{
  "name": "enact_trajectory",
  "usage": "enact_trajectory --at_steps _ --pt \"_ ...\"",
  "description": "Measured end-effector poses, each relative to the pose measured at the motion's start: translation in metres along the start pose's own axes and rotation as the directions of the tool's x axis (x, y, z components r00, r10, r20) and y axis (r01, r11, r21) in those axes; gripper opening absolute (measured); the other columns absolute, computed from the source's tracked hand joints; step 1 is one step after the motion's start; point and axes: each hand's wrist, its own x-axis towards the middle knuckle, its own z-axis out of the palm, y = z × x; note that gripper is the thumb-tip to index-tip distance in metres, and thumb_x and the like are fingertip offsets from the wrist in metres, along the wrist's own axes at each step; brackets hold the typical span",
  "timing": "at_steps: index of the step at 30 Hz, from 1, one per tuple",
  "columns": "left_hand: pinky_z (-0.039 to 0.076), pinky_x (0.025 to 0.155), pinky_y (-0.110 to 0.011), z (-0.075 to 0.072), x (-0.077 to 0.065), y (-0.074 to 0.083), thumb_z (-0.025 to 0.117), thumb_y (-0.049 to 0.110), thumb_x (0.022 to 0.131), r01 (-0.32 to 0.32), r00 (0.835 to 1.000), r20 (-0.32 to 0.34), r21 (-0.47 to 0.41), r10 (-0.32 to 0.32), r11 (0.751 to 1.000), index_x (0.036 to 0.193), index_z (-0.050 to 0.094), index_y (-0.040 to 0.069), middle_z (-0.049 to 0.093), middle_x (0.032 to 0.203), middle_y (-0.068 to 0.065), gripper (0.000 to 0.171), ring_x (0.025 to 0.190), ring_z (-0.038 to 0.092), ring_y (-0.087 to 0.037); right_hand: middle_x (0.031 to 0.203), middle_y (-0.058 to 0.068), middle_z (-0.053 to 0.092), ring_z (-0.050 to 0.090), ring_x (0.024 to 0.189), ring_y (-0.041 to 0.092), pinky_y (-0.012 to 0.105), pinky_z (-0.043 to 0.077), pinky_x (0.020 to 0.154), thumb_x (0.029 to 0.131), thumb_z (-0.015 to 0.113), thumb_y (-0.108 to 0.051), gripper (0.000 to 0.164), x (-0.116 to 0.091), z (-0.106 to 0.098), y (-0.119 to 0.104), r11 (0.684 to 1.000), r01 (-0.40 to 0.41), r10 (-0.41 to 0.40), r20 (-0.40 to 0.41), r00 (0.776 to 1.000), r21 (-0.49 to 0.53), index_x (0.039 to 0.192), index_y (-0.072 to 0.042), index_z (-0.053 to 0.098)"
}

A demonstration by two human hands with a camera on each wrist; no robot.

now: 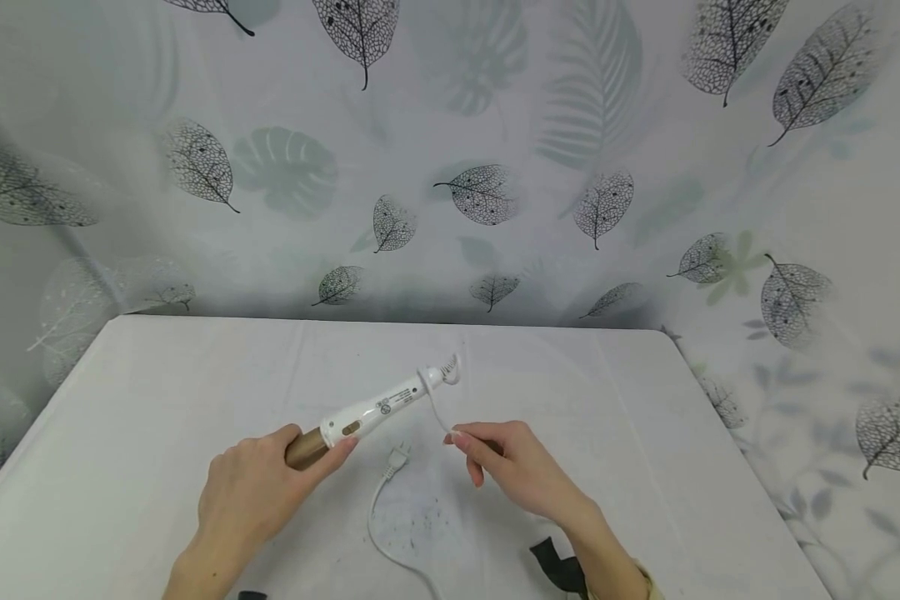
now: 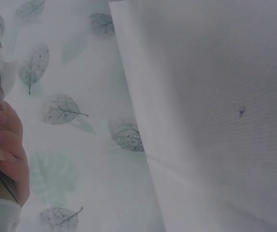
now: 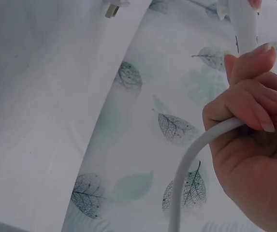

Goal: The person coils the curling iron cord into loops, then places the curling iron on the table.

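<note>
My left hand (image 1: 251, 492) grips the brown-gold section of what looks like a hair iron (image 1: 371, 412). Its white handle, with printed markings and a small brown switch, points up and to the right. In the left wrist view, fingers (image 2: 5, 137) curl round that brown part. From the handle's coiled end, a white cord (image 1: 437, 408) runs down to my right hand (image 1: 525, 471), which pinches it between thumb and fingers. The right wrist view shows the thick cord (image 3: 177, 183) passing into the curled fingers. A white two-pin plug (image 1: 399, 457) lies between the hands.
The white table (image 1: 195, 367) has dark smudges near its front middle. A black strap-like piece (image 1: 558, 571) is beside the right forearm, and a small black object (image 1: 252, 596) shows at the bottom edge. Leaf-patterned cloth (image 1: 450, 125) hangs behind.
</note>
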Motion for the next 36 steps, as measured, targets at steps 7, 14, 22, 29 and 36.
enact_trajectory --at_steps 7,14,22,29,36 --pt "0.023 0.044 -0.026 0.005 0.0 0.0 0.066 0.072 0.08 -0.086 0.995 -0.045 0.02 0.086 0.996 0.062 0.042 0.019 0.027 0.051 0.008 0.061 0.045 0.028 -0.01 0.067 0.002 0.059 0.033 0.052 0.004 0.022 0.038 0.065 0.107 0.049 -0.024 0.025 0.0 -0.001 0.005 0.998 0.042 -0.037 0.116 0.993 -0.037 0.114 -0.013 0.069" --pt "0.023 0.045 -0.025 0.009 -0.001 0.0 0.071 0.07 0.076 -0.164 0.981 -0.098 0.055 0.169 0.985 0.062 0.042 0.021 0.026 0.05 0.009 0.058 0.045 0.028 -0.008 0.068 0.0 0.056 0.033 0.057 0.0 0.018 0.034 0.06 0.104 0.052 -0.011 0.022 -0.001 0.001 0.008 0.991 0.093 -0.075 0.18 0.981 -0.093 0.118 -0.014 0.068" --pt "0.022 0.044 -0.023 0.012 -0.001 -0.002 0.076 0.065 0.073 -0.243 0.956 -0.156 0.049 0.247 0.969 0.06 0.042 0.024 0.025 0.049 0.014 0.055 0.045 0.025 -0.003 0.066 -0.002 0.056 0.039 0.058 0.0 0.017 0.034 0.056 0.103 0.054 -0.008 0.021 0.003 0.004 0.011 0.984 0.103 -0.085 0.129 0.988 -0.142 0.115 -0.015 0.07" --pt "0.022 0.045 -0.019 0.013 -0.002 -0.003 0.081 0.057 0.072 -0.341 0.926 -0.173 0.007 0.336 0.94 0.064 0.048 0.027 0.026 0.051 0.02 0.045 0.047 0.024 0.002 0.066 0.002 0.059 0.045 0.062 0.001 0.021 0.041 0.059 0.099 0.057 -0.003 0.012 0.003 0.001 0.009 0.98 0.086 -0.081 0.036 0.996 -0.178 0.1 -0.008 0.068" --pt "0.022 0.044 -0.018 0.014 -0.002 -0.005 0.083 0.055 0.071 -0.372 0.917 -0.168 -0.031 0.362 0.928 0.063 0.046 0.03 0.026 0.051 0.024 0.045 0.046 0.024 0.005 0.067 -0.005 0.057 0.044 0.064 0.003 0.023 0.041 0.061 0.098 0.058 -0.003 0.015 0.002 -0.004 0.007 0.979 0.062 -0.073 -0.048 0.996 -0.194 0.097 -0.011 0.072"
